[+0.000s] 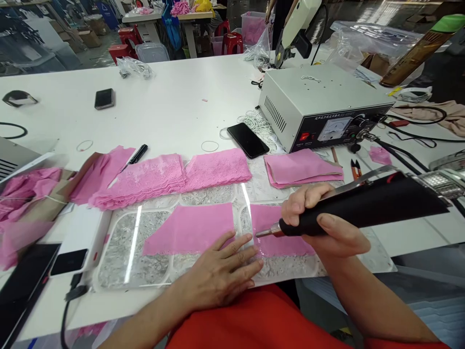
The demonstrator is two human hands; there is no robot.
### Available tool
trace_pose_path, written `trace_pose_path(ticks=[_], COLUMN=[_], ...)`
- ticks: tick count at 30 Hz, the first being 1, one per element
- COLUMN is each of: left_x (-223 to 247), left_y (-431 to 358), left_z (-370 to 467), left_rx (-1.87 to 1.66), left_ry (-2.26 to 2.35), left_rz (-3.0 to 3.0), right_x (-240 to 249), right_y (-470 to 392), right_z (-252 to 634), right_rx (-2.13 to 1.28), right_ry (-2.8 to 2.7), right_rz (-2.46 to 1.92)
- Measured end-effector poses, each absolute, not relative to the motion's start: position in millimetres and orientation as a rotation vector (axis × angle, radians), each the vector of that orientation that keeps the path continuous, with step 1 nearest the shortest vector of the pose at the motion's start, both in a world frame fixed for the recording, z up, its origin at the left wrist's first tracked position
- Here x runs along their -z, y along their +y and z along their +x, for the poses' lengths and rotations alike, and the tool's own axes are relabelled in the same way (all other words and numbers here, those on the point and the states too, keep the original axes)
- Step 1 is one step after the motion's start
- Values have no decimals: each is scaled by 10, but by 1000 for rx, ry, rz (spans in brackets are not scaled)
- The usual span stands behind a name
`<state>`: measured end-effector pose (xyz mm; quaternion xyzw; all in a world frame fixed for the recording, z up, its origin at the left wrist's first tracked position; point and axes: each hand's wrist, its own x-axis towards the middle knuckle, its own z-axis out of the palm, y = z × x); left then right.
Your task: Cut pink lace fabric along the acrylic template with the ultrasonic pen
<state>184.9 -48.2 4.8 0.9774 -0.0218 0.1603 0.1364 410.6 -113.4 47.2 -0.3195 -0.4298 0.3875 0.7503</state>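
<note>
My right hand [327, 223] grips a black handheld ultrasonic tool [370, 201] with a thin metal tip. That tip points left, at the left edge of a pink fabric piece [269, 237]; whether it touches cannot be made out. My left hand [225, 271] lies flat with fingers stretched, over the lower right corner of a second pink piece [203, 225] and the gap between the two. Both pieces rest on a grey marble-patterned mat [145, 257]. Behind them are stacked pink lace pieces [145, 179] and a folded pink stack [305, 167].
A grey control box [327, 106] stands at the back right, cabled to the tool. A black phone [248, 139] and white cord [257, 123] lie beside it. At left are a white device [82, 237], crumpled pink cloth [29, 203] and a pen [138, 154].
</note>
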Motion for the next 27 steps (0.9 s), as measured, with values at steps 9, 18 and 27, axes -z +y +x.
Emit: trace_pose_path(ticks=[9,18,27], left_x=[-32,-109,-100], left_y=[-478,-479,-396], left_z=[1845,1857,2125], left_rx=[-460,-506,-562], left_ry=[-61,1,288], left_rz=[2826,2766,2859], right_x=[-474,-512,-533], right_y=[-1156,-1158,-1339], right_z=[4075,4147,4696], right_rx=[-854,-748,-163], right_ry=[-1010,-947,-643], right_rz=[-736,-766,-927])
